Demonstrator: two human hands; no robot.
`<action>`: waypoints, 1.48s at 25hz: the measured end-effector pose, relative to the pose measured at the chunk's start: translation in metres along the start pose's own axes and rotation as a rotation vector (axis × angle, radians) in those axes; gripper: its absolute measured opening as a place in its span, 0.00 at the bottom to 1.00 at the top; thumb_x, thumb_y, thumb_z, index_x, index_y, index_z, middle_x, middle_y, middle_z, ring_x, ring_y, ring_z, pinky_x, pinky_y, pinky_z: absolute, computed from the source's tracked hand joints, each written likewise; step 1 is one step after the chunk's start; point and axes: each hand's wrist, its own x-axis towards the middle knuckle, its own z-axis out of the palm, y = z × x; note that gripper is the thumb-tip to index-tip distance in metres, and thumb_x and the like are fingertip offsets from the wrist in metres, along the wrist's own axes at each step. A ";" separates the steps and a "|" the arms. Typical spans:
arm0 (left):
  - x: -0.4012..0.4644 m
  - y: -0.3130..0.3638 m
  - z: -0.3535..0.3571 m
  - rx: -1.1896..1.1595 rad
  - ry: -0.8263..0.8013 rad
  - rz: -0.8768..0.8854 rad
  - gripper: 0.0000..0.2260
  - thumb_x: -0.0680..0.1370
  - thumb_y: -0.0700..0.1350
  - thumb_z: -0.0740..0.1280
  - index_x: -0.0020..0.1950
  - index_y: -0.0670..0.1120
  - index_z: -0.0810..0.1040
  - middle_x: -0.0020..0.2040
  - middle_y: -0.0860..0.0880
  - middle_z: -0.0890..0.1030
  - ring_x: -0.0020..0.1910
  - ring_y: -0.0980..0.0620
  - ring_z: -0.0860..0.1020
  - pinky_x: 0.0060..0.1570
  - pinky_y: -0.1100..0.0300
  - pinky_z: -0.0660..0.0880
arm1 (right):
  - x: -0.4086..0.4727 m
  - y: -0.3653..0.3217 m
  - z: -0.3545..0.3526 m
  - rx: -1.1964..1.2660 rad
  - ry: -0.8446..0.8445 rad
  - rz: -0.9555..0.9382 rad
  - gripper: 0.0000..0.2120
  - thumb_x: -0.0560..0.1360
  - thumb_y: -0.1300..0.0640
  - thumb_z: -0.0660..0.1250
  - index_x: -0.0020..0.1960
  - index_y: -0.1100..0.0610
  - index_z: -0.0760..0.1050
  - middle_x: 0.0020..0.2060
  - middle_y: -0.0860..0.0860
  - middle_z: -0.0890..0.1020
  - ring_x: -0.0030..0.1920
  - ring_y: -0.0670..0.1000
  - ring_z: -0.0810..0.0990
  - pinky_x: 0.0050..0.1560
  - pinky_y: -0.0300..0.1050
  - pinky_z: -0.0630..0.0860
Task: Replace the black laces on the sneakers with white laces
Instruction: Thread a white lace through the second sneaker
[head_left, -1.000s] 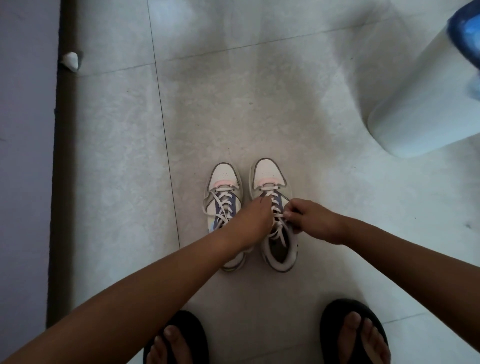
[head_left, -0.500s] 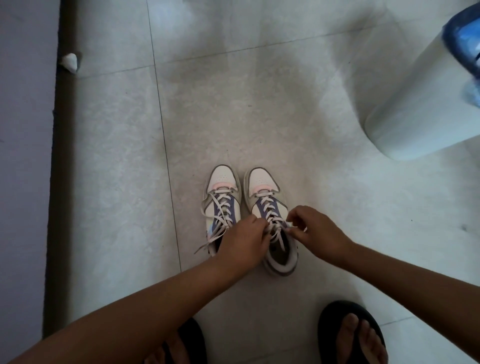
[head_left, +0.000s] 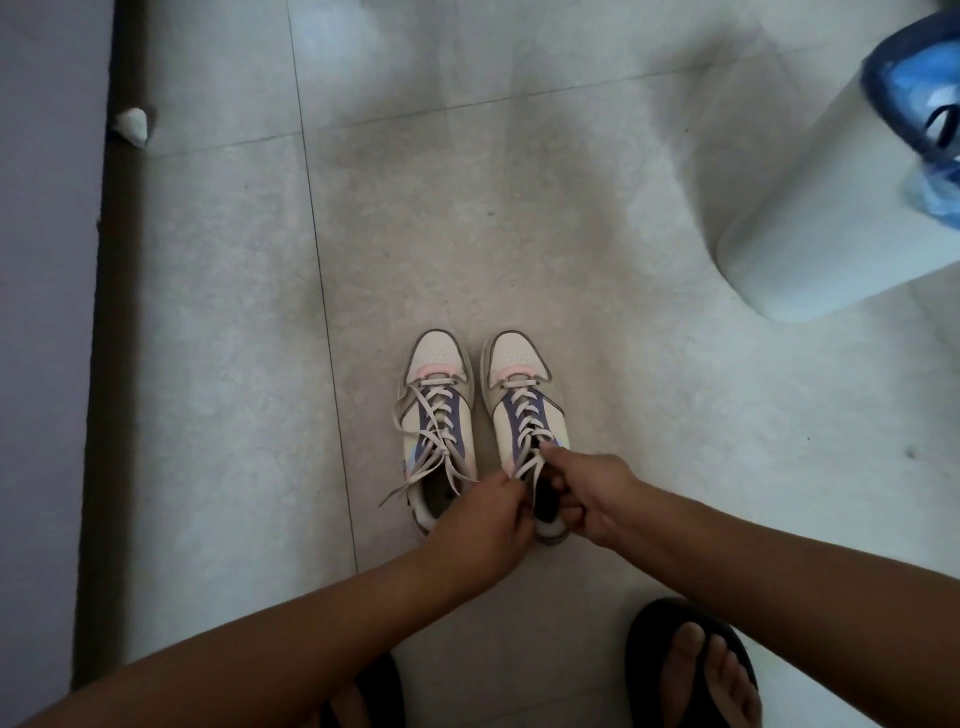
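Note:
Two white sneakers with purple tongues and pink trim stand side by side on the tiled floor, toes pointing away from me. The left sneaker (head_left: 435, 415) carries white laces whose loose ends (head_left: 410, 480) trail off to the left. White laces (head_left: 524, 415) also run up the right sneaker (head_left: 519, 384). My left hand (head_left: 480, 525) and my right hand (head_left: 597, 493) meet at the right sneaker's collar, each pinching a white lace end. The heel of that sneaker is partly hidden under my hands.
A white cylindrical bin (head_left: 831, 197) with a blue liner stands at the upper right. A dark strip and a wall (head_left: 41, 312) run along the left, with a small white lump (head_left: 132, 127) beside it. My feet in black sandals (head_left: 696, 670) are at the bottom.
Both hands have slid back from the middle of the right sneaker's lacing to its collar, drawing the lace ends toward me. The left sneaker's laces are now uncovered.

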 end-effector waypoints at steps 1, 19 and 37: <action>0.002 0.001 0.001 -0.065 0.048 -0.067 0.06 0.78 0.42 0.60 0.53 0.42 0.72 0.50 0.44 0.74 0.46 0.47 0.74 0.43 0.59 0.69 | 0.000 0.000 0.003 0.022 0.007 0.010 0.15 0.75 0.55 0.69 0.34 0.59 0.68 0.28 0.53 0.68 0.18 0.46 0.61 0.16 0.30 0.56; 0.065 -0.015 -0.013 0.138 0.005 0.048 0.31 0.77 0.42 0.63 0.77 0.44 0.52 0.77 0.48 0.53 0.76 0.50 0.51 0.72 0.53 0.53 | 0.002 -0.007 0.008 -0.157 0.021 -0.175 0.15 0.75 0.53 0.65 0.33 0.57 0.68 0.28 0.53 0.70 0.25 0.51 0.65 0.17 0.35 0.60; 0.058 -0.018 -0.052 -0.527 -0.038 -0.159 0.22 0.76 0.44 0.68 0.69 0.47 0.69 0.60 0.50 0.76 0.60 0.55 0.74 0.55 0.65 0.71 | 0.012 -0.038 -0.038 -0.614 -0.076 -0.618 0.10 0.76 0.51 0.66 0.54 0.55 0.76 0.44 0.50 0.79 0.41 0.46 0.75 0.37 0.36 0.70</action>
